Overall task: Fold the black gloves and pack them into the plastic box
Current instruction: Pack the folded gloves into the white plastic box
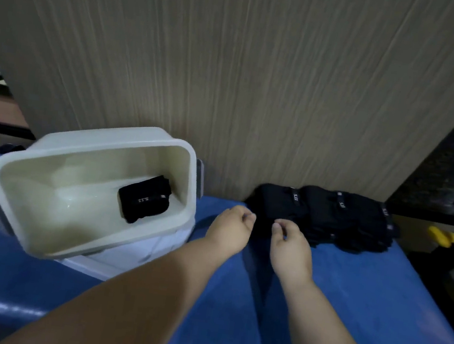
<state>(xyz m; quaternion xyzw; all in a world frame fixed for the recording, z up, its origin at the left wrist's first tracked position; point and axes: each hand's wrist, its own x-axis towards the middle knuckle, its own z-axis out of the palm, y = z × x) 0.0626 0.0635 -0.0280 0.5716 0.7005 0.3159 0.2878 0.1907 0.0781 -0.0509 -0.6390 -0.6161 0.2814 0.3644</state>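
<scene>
On the blue bench (349, 289), a pile (329, 217) of black gloves lay against the wood wall (233, 71). The left hand (231, 227) and the right hand (291, 244) were both at the near edge of the pile. Their fingers were a little curled and loose, and I could see nothing held in them. The light was dim, so a tiny pinch of cloth could be hidden.

Left of the hands sat the white box (109, 134). It was tipped up, with one side resting on a white lid (128, 257). One folded glove (144, 200) lay inside, near the right wall. So the job looked only just begun.

A few things could go wrong. The gloves were all black and lay on top of each other, so the hands might pull up two at once, or drag the whole pile. The pile reached close to the right end of the bench, so a hard tug could push some gloves off. The box was not flat, and the left arm passed just beside it. A bump from that arm could make it slide or rock. A glove dropped in loosely might also come open again.
</scene>
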